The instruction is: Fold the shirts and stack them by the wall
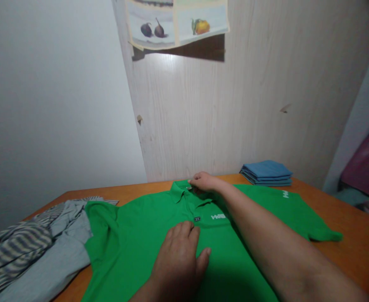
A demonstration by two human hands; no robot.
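A green polo shirt (pixel 134 235) lies spread front side up, its collar toward the wall and white lettering on the chest and one sleeve. My right hand (pixel 204 183) reaches to the collar, fingers closed on its edge beside the neck label. Below the button placket, my left hand (pixel 181 251) rests on the shirt front with its fingers stretched out and thumb apart. The shirt's lower part runs out of view beneath my arms.
Striped and grey clothes (pixel 46 251) lie heaped on the left of the orange table (pixel 338 209). A folded blue stack of cloth (pixel 266 170) sits at the back right. Behind stands a pale wall panel (pixel 203 117) with fruit pictures (pixel 176 23). Pink fabric (pixel 367 161) shows at far right.
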